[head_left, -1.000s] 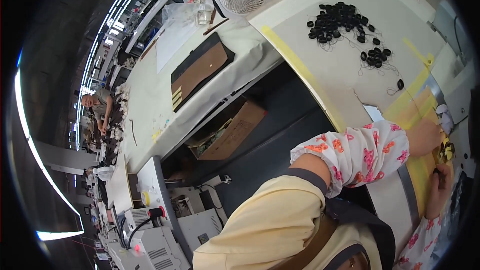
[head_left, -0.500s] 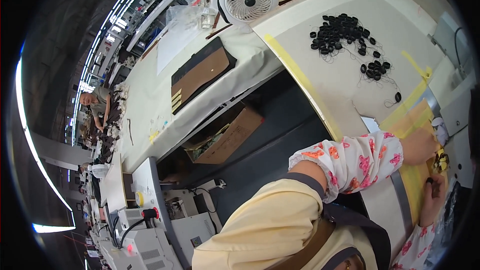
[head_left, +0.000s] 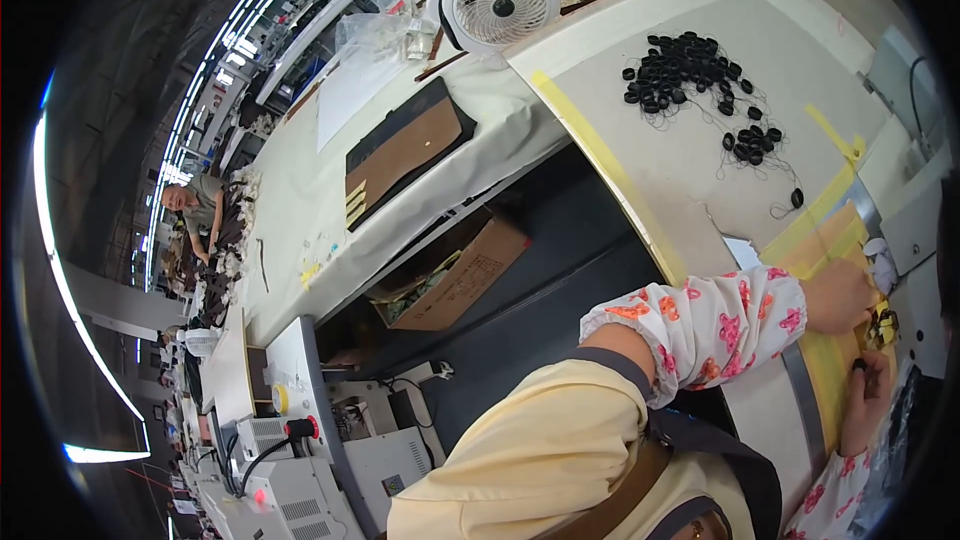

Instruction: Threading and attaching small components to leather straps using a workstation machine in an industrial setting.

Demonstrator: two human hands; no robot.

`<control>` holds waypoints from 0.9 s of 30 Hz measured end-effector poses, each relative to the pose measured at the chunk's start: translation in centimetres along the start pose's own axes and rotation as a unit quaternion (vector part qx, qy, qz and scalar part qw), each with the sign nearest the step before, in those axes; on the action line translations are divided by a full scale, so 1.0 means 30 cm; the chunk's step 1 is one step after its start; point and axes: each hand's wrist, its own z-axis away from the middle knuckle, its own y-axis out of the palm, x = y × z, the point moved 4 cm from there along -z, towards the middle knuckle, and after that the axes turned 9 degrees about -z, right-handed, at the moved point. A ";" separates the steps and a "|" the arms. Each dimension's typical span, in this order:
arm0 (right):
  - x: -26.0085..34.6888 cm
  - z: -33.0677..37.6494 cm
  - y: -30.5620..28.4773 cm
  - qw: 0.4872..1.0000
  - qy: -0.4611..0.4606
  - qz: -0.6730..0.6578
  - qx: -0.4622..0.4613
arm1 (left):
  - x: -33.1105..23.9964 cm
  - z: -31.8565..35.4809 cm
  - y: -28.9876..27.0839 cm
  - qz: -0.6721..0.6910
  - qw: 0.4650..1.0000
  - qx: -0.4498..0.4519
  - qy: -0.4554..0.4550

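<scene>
At the right, my left hand [head_left: 838,296] is closed, its back turned up and its fingers mostly hidden, beside the small metal working parts [head_left: 882,326] of a sewing machine [head_left: 915,315]. What it holds, if anything, does not show. My right hand [head_left: 868,405] is just below, near those parts, with a small black piece [head_left: 859,364], looking like a loop, at its fingertips. Yellow tape [head_left: 822,380] covers the machine bed under both hands. Farther up the table lies a pile of small black loops [head_left: 690,70] joined by thin threads.
A white fan [head_left: 500,6] stands at the back. On the pale side table [head_left: 300,210] lie brown and black flat panels [head_left: 405,155]. Below is an open cardboard box [head_left: 455,275]. A control box [head_left: 295,490] sits lower left. A co-worker [head_left: 200,205] is far left.
The view has shifted very slightly. Both hands stay almost in place beside the machine, and the loops on the table look the same.
</scene>
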 end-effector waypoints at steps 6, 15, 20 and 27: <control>-0.008 -0.001 -0.003 1.000 -0.001 -0.007 0.005 | -0.001 0.002 0.000 0.009 1.000 0.010 -0.006; -0.014 -0.001 -0.006 1.000 -0.006 0.009 0.005 | 0.001 0.004 -0.007 0.030 0.999 -0.022 -0.005; -0.016 0.005 -0.014 1.000 -0.006 0.007 0.000 | -0.003 0.001 0.002 0.043 0.998 -0.042 0.003; -0.012 0.004 -0.010 1.000 -0.004 0.001 0.001 | -0.001 0.003 -0.002 0.041 0.999 -0.036 0.000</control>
